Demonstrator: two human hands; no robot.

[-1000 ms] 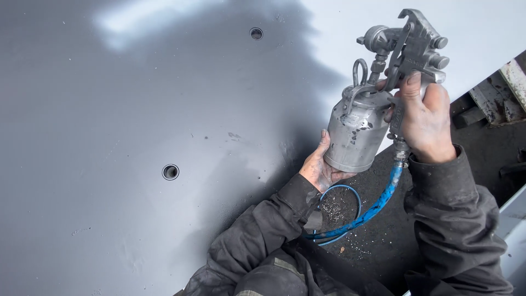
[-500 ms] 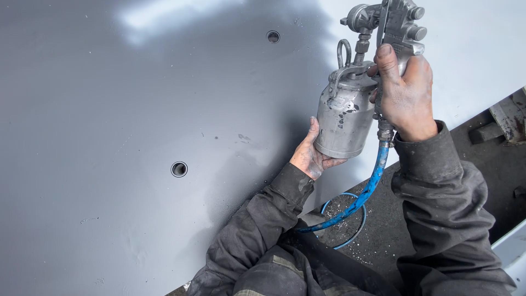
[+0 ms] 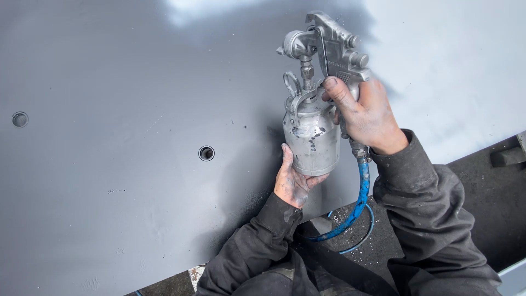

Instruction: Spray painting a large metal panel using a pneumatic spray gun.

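Observation:
My right hand (image 3: pixel 366 116) grips the handle of a silver spray gun (image 3: pixel 330 46), index finger over the trigger, nozzle pointing left. Under the gun hangs its metal paint cup (image 3: pixel 310 136), smeared with grey paint. My left hand (image 3: pixel 292 181) cups the bottom of that cup from below. A blue air hose (image 3: pixel 359 195) runs down from the gun's handle and loops on the floor. Behind the gun lies a large grey painted metal panel (image 3: pixel 120 164), glossy, with small round holes (image 3: pixel 206 153).
The panel's lower edge runs diagonally from bottom left to middle right. Below it is a dark gritty floor (image 3: pixel 493 219). A dark block (image 3: pixel 507 156) sits at the right edge. Another hole (image 3: pixel 19 119) is at the panel's far left.
The view has shifted, so the gun and both hands now sit nearer the middle of the frame and lower. Both hands keep the same hold on gun and cup.

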